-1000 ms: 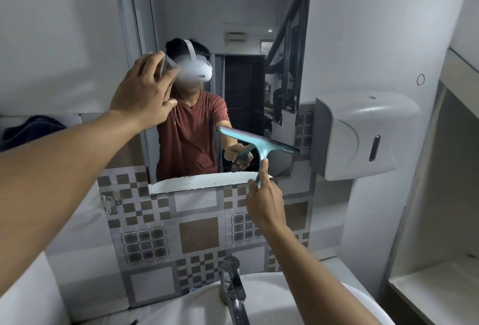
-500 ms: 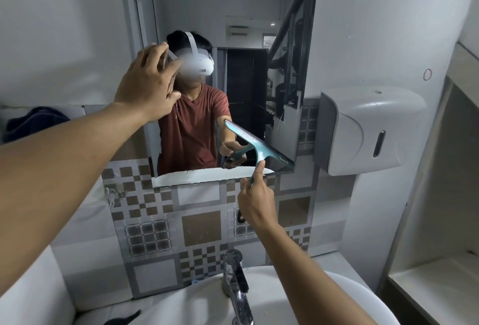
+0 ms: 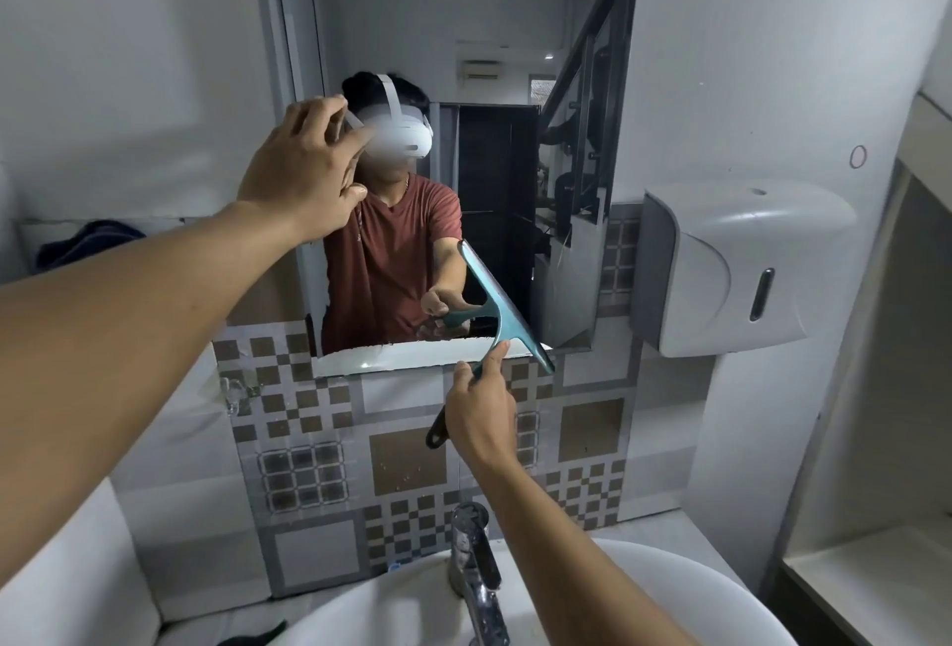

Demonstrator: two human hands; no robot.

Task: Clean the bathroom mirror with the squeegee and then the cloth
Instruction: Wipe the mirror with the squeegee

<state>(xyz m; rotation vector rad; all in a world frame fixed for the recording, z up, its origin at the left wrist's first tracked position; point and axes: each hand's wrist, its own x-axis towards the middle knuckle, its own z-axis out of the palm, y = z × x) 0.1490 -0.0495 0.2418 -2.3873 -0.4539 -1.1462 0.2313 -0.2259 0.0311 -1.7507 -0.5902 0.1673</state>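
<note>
The wall mirror (image 3: 412, 1) hangs above a patterned tile backsplash and reflects a person in a red shirt. My right hand (image 3: 479, 413) is closed around the handle of a teal squeegee (image 3: 502, 305). Its blade lies steeply slanted across the mirror's lower right part, with the lower tip just past the bottom edge. The handle's dark end sticks out below my fist. My left hand (image 3: 304, 176) is raised at the mirror's left edge, fingers spread and holding nothing. A dark blue cloth (image 3: 87, 243) lies bunched on the ledge at far left.
A white paper dispenser (image 3: 742, 264) juts from the wall right of the mirror. Below are a chrome faucet (image 3: 476, 573) and a white basin (image 3: 669, 594). A recessed shelf (image 3: 876, 578) sits at right. A small hook (image 3: 234, 390) is on the tiles.
The squeegee blade has swung from nearly level to steeply slanted, and my right hand has shifted slightly left. My left hand stays at the mirror's left edge.
</note>
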